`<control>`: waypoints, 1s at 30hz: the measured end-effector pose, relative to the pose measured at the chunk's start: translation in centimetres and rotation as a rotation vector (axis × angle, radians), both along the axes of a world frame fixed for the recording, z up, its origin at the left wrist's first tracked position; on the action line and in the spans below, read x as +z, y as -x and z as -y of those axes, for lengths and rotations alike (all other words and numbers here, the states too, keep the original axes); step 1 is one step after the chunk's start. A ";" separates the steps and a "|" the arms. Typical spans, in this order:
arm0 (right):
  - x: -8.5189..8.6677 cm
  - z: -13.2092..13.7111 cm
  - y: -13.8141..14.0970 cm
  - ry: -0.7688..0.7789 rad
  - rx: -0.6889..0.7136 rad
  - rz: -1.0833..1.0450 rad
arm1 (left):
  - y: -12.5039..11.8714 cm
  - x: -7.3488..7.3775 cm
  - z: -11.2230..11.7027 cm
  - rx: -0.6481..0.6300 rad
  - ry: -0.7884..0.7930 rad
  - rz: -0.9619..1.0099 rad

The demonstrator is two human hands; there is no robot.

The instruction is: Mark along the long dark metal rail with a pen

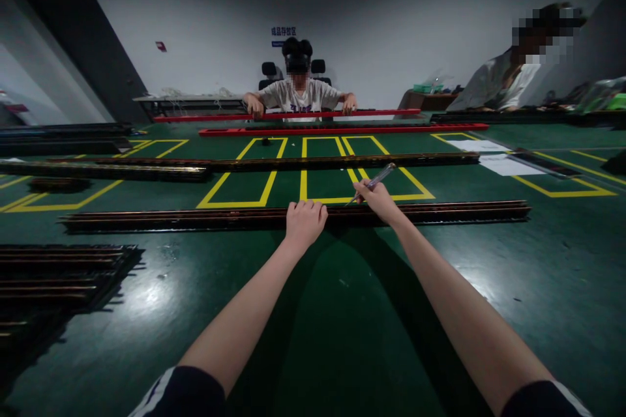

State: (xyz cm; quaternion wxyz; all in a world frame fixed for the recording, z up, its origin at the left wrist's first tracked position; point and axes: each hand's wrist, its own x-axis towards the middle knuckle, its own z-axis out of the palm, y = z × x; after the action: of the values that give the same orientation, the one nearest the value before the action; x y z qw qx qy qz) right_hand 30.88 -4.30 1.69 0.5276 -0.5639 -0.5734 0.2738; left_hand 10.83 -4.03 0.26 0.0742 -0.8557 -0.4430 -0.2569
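Note:
A long dark bar with copper-coloured edges (454, 212) lies crosswise on the green table in front of me. My left hand (306, 225) rests on its middle, fingers curled over it. Just to the right, my right hand (375, 200) grips a slim screwdriver with a clear handle (380, 177). The screwdriver slants, its handle up to the right and its thin tip down at the bar between my hands. Whether the tip touches the bar is too small to tell.
Similar bars are stacked at the left (63, 273), and a longer row (313, 161) lies farther back. Beyond are red bars (342, 129), one held by a person opposite. White papers (508, 165) lie at the right, where another person leans in. Yellow tape (235, 204) marks the table (538, 313).

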 end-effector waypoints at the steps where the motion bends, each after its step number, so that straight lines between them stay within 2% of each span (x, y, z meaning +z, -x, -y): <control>1: 0.0 0.0 0.0 0.001 0.003 -0.008 | 0.0 0.0 0.0 -0.001 0.003 0.002; 10: -0.3 -0.2 -0.2 0.001 0.007 -0.010 | -0.1 0.0 0.0 -0.017 0.013 0.024; 15: -0.4 -0.2 -0.3 0.021 0.000 0.000 | 0.0 0.0 0.0 -0.030 -0.030 0.005; 22: 0.1 0.3 0.2 0.020 -0.028 0.037 | -0.4 0.0 0.2 -0.166 -0.050 -0.078; 30: 0.5 0.7 0.6 0.040 -0.042 0.042 | -0.3 0.0 0.2 -0.148 -0.023 -0.088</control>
State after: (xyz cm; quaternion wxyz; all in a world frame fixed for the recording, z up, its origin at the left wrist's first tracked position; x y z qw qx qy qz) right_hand 30.29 -4.98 2.19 0.5096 -0.5920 -0.5668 0.2620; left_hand 11.15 -4.19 0.27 0.0843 -0.8957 -0.3720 -0.2286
